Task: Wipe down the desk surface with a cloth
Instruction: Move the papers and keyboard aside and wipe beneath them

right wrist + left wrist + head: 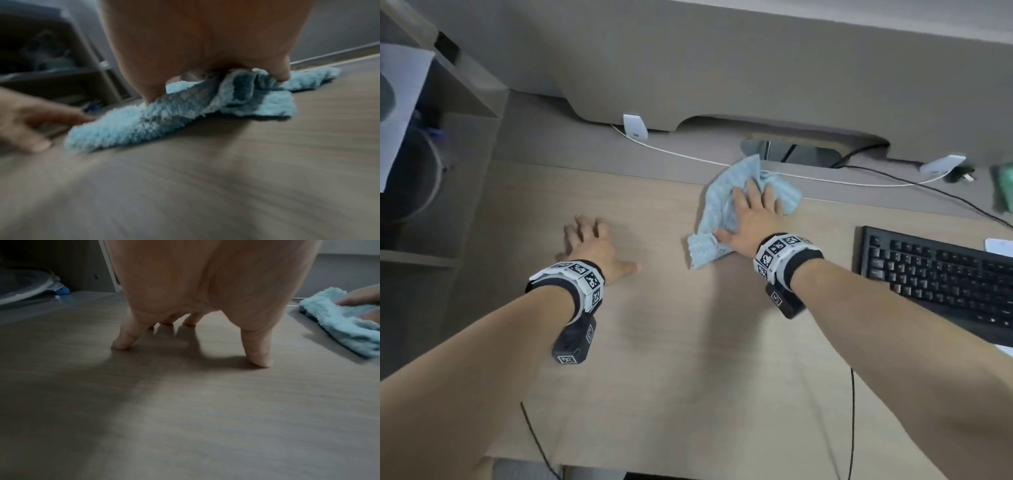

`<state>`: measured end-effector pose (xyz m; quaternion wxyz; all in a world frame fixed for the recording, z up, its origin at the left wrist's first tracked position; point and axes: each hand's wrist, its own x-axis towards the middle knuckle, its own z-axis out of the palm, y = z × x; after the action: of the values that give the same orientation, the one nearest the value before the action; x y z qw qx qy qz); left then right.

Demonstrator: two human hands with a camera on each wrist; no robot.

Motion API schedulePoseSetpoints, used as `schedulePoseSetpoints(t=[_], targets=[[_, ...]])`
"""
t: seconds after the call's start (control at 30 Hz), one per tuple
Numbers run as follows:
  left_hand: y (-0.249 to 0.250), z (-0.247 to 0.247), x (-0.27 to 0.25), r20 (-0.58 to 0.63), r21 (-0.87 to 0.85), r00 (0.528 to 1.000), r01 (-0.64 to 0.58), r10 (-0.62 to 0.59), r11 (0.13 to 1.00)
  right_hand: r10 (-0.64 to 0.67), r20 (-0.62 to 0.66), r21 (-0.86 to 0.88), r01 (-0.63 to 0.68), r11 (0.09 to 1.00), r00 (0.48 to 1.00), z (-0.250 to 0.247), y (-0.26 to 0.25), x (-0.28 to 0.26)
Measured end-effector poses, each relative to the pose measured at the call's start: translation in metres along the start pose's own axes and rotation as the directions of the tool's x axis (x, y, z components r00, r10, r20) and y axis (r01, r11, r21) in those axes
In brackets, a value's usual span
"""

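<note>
A fluffy light-blue cloth lies crumpled on the wooden desk, near its back edge. My right hand presses flat on the cloth with fingers spread; in the right wrist view the cloth bunches up under the right hand. My left hand rests left of the cloth, holding nothing. Its spread fingertips stand on the bare desk, with the cloth a little way off to the right.
A black keyboard sits at the right. A white cable, a black cable and two white plugs run along the back, near a cable opening. A shelf unit stands at the left.
</note>
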<state>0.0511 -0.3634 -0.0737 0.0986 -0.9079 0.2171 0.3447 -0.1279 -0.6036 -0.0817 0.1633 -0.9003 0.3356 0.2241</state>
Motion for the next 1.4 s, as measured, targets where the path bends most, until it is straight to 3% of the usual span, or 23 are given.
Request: schedulePoseSetpoints(t=[0.1,0.2,0.3,0.37,0.43,0.5,0.57,0.67,0.77,0.93,1.0,1.1,1.13,1.23,1.3,1.4], targets=[[0.004,-0.001,0.001,0.025,0.003,1.000,0.013,-0.013,1.000,0.113,-0.042,0.039,-0.112,0.993,0.993,-0.008,0.039,-0.002],[0.004,0.001,0.003,0.025,-0.005,1.000,0.014,-0.014,1.000,0.408,-0.045,0.157,-0.397,0.904,0.912,-0.025,0.089,0.003],[0.004,0.000,0.002,0.011,0.009,1.000,0.018,-0.018,1.000,0.533,-0.062,0.164,-0.518,0.840,0.844,-0.029,0.082,0.017],[0.006,0.000,0.000,0.013,0.010,1.000,0.019,-0.019,1.000,0.460,-0.060,0.144,-0.448,0.882,0.886,-0.026,0.048,0.022],[0.005,-0.001,0.000,0.006,0.003,1.000,0.020,-0.020,1.000,0.208,-0.034,0.070,-0.205,0.976,0.978,-0.014,0.005,0.022],[0.005,-0.002,-0.002,0.011,-0.003,1.000,0.026,-0.026,1.000,-0.008,0.005,0.006,0.008,1.000,1.000,-0.004,-0.021,0.011],[0.005,-0.001,-0.002,0.005,-0.004,1.000,0.022,-0.022,1.000,-0.069,-0.018,-0.020,0.068,0.997,0.997,-0.001,-0.014,0.007],[0.006,-0.002,-0.003,0.002,-0.003,1.000,0.025,-0.025,1.000,0.070,-0.073,0.015,-0.069,0.997,0.995,-0.004,0.036,0.003],[0.005,-0.001,-0.001,-0.013,-0.015,1.000,0.025,-0.025,1.000,0.268,-0.102,0.080,-0.261,0.962,0.958,-0.005,0.070,0.000],[0.004,-0.001,-0.005,0.001,-0.029,1.000,-0.009,0.009,1.000,0.414,-0.034,0.083,-0.411,0.908,0.909,-0.013,0.016,0.024],[-0.001,-0.003,-0.006,0.014,-0.035,0.999,-0.039,0.039,0.999,0.327,-0.016,0.058,-0.325,0.944,0.945,-0.016,-0.031,0.032],[-0.024,-0.015,-0.003,-0.064,-0.144,0.989,-0.145,0.137,0.979,-0.007,0.028,-0.051,0.009,0.999,1.000,-0.007,-0.121,0.028],[-0.038,-0.020,-0.004,-0.115,-0.194,0.982,-0.168,0.147,0.967,-0.159,0.054,-0.077,0.163,0.984,0.986,0.002,-0.151,0.021],[-0.091,-0.023,-0.001,-0.222,-0.227,0.973,-0.107,0.056,0.968,-0.517,0.137,-0.120,0.532,0.838,0.845,0.029,-0.201,-0.004],[-0.132,-0.022,0.003,-0.219,-0.200,0.975,-0.009,-0.036,0.980,-0.544,0.145,-0.133,0.561,0.817,0.827,0.027,-0.198,0.002],[-0.177,-0.019,0.010,-0.203,-0.157,0.974,0.073,-0.105,0.985,-0.346,0.001,-0.090,0.345,0.934,0.938,0.004,-0.179,0.033]])
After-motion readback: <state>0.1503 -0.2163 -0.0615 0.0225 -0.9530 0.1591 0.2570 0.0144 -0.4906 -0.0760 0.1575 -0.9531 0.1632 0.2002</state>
